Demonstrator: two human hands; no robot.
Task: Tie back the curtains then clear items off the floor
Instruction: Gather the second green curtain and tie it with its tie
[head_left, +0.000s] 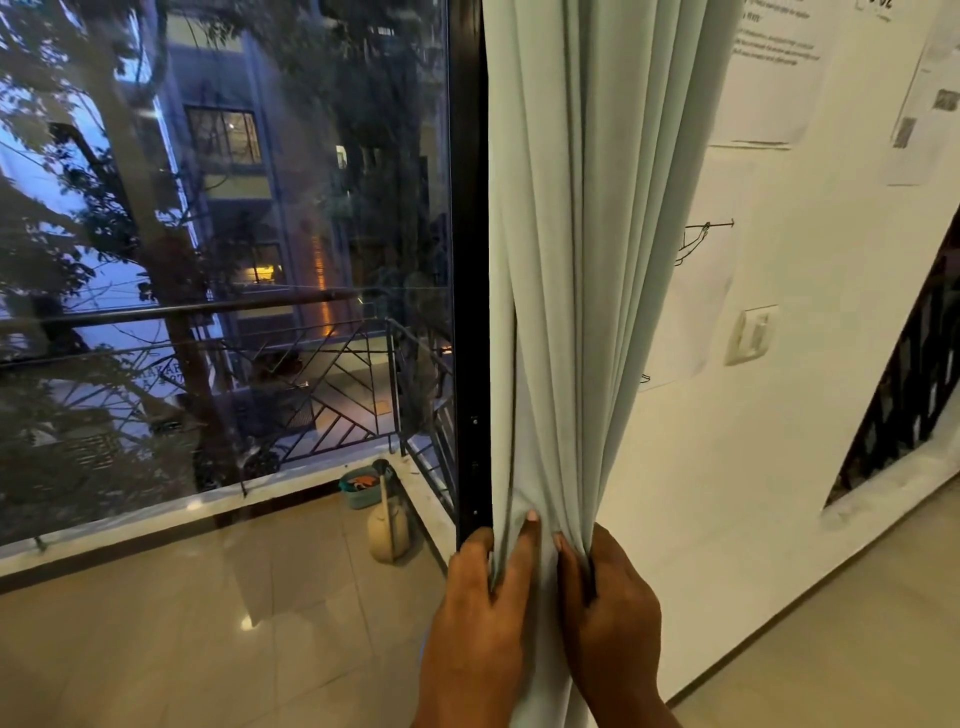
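A pale green curtain (582, 260) hangs gathered in folds beside the black window frame (470, 260). My left hand (483, 613) grips the bunched fabric from its left side, fingers curled into the folds. From the right side my right hand (608, 608) holds the same bunch, its fingers tucked into the cloth. Both hands squeeze the curtain together low down. No tie-back is in view.
A large glass pane (223, 260) looks onto a balcony with a metal railing (332, 395), a beige watering can (387, 525) and a teal basket (358, 486). The white wall (753, 415) at right carries papers and a switch (750, 335). The tiled floor (831, 639) shows at bottom right.
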